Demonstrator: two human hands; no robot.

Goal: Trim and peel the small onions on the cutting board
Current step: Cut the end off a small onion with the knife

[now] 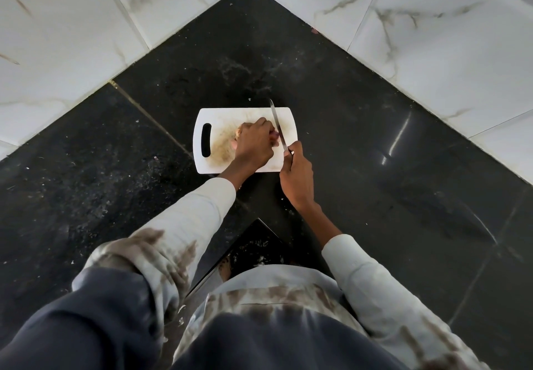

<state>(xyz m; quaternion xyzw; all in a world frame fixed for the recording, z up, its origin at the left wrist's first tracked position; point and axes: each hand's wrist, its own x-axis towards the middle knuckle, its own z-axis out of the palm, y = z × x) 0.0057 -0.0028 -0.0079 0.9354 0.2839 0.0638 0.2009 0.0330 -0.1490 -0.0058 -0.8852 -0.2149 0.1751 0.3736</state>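
Black speckled stone forms the worktop [360, 127], which runs into a corner where two walls of white marbled tiles [418, 38] meet. On it lies a white cutting board [248, 116] with a slot handle at its left end and a brownish stain across its middle. A small onion [275, 133], purplish, sits on the board under the left hand [253, 144], whose fingers are curled down over it and pinch it in place; only a sliver of the onion shows at the fingertips. Pale peel scraps [237, 136] lie on the board behind that hand's knuckles. Just right of the left fingers, the blade of a knife [277, 126] slants across the board, touching or nearly touching the onion, its tip past the board's far edge. The right hand [297, 179] grips the knife's handle, fingers wrapped tight round it, at the board's near right corner. Light crumbs and flecks dot the dark stone around the board. Both arms wear pale, stained sleeves [196, 219].
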